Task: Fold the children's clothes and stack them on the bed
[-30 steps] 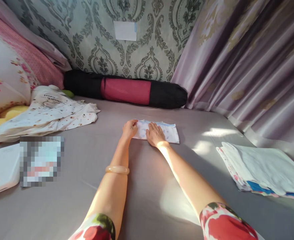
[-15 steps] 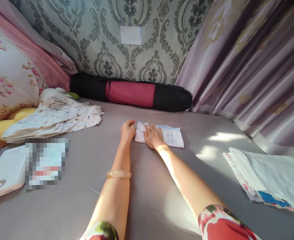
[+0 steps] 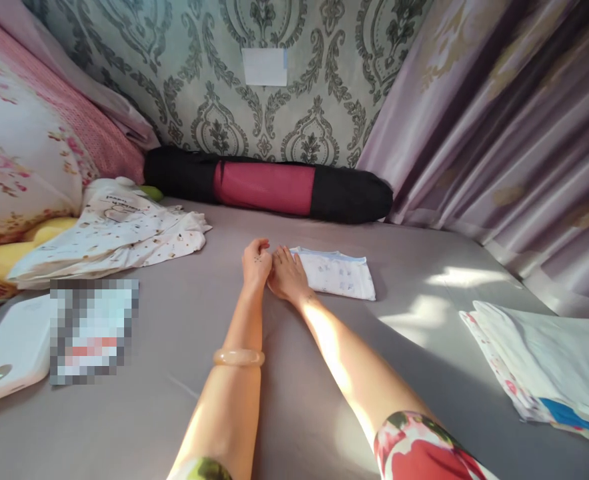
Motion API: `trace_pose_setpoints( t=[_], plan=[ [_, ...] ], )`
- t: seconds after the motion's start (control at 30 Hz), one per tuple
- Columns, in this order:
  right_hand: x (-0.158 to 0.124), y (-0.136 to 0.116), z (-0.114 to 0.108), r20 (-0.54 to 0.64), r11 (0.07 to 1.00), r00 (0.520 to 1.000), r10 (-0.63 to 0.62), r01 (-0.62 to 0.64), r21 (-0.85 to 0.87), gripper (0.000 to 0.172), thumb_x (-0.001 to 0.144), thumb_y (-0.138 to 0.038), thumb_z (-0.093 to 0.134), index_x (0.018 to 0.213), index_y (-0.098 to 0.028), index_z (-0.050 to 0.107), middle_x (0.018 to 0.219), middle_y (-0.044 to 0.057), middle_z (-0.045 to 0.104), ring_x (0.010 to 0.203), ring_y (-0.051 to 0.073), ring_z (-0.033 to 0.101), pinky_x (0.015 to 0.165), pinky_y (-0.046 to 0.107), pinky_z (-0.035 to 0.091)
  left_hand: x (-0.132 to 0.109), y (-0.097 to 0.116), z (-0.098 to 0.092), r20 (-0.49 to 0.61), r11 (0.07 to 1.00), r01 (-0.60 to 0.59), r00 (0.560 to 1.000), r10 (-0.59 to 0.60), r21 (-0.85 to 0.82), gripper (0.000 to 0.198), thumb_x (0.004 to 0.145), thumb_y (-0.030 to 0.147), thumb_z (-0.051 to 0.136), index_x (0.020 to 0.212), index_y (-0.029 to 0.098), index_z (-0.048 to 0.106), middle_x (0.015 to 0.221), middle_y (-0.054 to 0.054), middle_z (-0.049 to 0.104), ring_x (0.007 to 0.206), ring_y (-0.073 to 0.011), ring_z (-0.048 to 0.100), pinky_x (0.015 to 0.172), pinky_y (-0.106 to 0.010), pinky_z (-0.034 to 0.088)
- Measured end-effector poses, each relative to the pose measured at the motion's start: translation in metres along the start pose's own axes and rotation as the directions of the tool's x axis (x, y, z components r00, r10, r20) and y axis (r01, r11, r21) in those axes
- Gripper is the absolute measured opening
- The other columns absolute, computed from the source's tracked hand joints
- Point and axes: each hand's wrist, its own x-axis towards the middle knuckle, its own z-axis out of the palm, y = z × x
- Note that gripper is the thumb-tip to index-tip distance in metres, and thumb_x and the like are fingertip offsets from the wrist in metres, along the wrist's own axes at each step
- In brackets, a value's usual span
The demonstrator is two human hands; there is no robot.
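Note:
A folded white cloth [image 3: 341, 275] with small prints and pale blue edging lies flat on the grey sheet in front of me. My right hand [image 3: 289, 275] rests palm down over its left end, fingers stretched out. Right beside it, my left hand [image 3: 256, 263] is closed, with the fingers curled in. Whatever the left fingers hold, if anything, is hidden, since the cloth's left edge is covered by my hands.
A stack of folded clothes [image 3: 549, 360] lies at the right. On the left are a printed white garment [image 3: 139, 227], a white power bank [image 3: 14, 347] and a blurred-out item [image 3: 94, 330]. A black and pink long bag [image 3: 264, 187] lies along the wall.
My right hand has slid left along the cloth, up against my left hand. More of the cloth's right part shows. The left hand stays nearly in place, and the view has shifted slightly.

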Motion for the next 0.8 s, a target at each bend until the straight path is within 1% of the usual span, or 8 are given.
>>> trace_pose_setpoints(
  t=[0.13,0.23,0.3,0.37,0.4,0.5,0.6,0.8],
  plan=[
    [0.002,0.004,-0.015,0.086,0.997,0.996,0.012,-0.019,0.078,0.056,0.100,-0.032,0.025,0.151,-0.008,0.030,0.159,0.012,0.022,0.147,0.024,0.016,0.118,0.044,0.017,-0.006,0.011,0.003,0.006,0.998,-0.062,0.998,0.062,-0.013,0.044,0.081,0.010,0.039,0.115,0.012,0.066,0.110,-0.011,0.072,0.107,-0.0177,0.065,0.097,-0.028,0.047],
    [-0.005,0.020,-0.032,0.033,0.993,0.997,0.064,-0.067,0.095,0.055,0.101,-0.031,0.020,0.152,-0.013,0.027,0.160,0.009,0.021,0.148,0.021,0.014,0.119,0.046,0.013,-0.012,0.022,0.009,0.018,0.992,-0.129,0.992,0.129,-0.001,0.045,0.081,0.008,0.037,0.116,0.014,0.065,0.109,-0.009,0.072,0.106,-0.0174,0.065,0.096,-0.028,0.047],
    [-0.019,0.038,-0.041,-0.029,0.991,0.991,0.129,-0.127,0.049,0.054,0.101,-0.031,0.020,0.152,-0.016,0.030,0.160,0.008,0.022,0.148,0.022,0.014,0.119,0.051,0.009,-0.019,0.029,0.017,0.089,0.980,-0.192,0.978,0.187,0.048,0.046,0.082,0.007,0.037,0.117,0.015,0.065,0.109,-0.007,0.073,0.107,-0.0174,0.065,0.096,-0.027,0.047],
    [-0.036,0.060,-0.046,-0.047,0.982,0.982,0.185,-0.186,-0.014,0.052,0.101,-0.032,0.022,0.150,-0.018,0.034,0.159,0.008,0.025,0.148,0.024,0.014,0.118,0.055,0.008,-0.027,0.034,0.028,0.232,0.953,-0.278,0.941,0.246,0.118,0.045,0.084,0.007,0.036,0.118,0.017,0.066,0.111,-0.007,0.072,0.108,-0.0177,0.065,0.096,-0.026,0.047],
    [-0.044,0.071,-0.047,-0.044,0.978,0.978,0.205,-0.207,-0.042,0.051,0.102,-0.032,0.022,0.149,-0.019,0.036,0.158,0.008,0.026,0.148,0.025,0.015,0.117,0.057,0.007,-0.031,0.034,0.034,0.309,0.928,-0.337,0.909,0.278,0.157,0.044,0.087,0.008,0.036,0.119,0.018,0.065,0.114,-0.007,0.071,0.111,-0.0183,0.064,0.097,-0.027,0.046],
    [-0.063,0.098,-0.044,-0.001,0.968,0.972,0.234,-0.234,-0.097,0.051,0.102,-0.036,0.022,0.149,-0.023,0.037,0.158,0.006,0.027,0.147,0.026,0.015,0.116,0.058,0.008,-0.047,0.031,0.051,0.439,0.805,-0.509,0.825,0.355,0.305,0.040,0.095,0.021,0.037,0.127,0.019,0.061,0.134,-0.010,0.061,0.129,-0.0237,0.050,0.110,-0.038,0.035],
    [-0.070,0.110,-0.036,0.026,0.966,0.969,0.245,-0.242,-0.092,0.051,0.103,-0.038,0.019,0.150,-0.027,0.034,0.159,0.003,0.026,0.147,0.024,0.018,0.117,0.055,0.011,-0.056,0.023,0.061,0.473,0.702,-0.545,0.818,0.326,0.458,0.044,0.098,0.036,0.035,0.137,0.023,0.052,0.149,-0.009,0.045,0.142,-0.0282,0.032,0.116,-0.051,0.020],
    [-0.067,0.113,-0.026,-0.037,0.968,0.969,0.245,-0.246,-0.054,0.050,0.102,-0.039,0.021,0.149,-0.028,0.036,0.158,0.003,0.028,0.146,0.024,0.019,0.116,0.055,0.011,-0.053,0.014,0.067,0.498,0.649,-0.526,0.830,0.251,0.550,0.052,0.099,0.042,0.026,0.146,0.025,0.043,0.156,-0.008,0.034,0.146,-0.0296,0.022,0.117,-0.052,0.014]
  ],
)
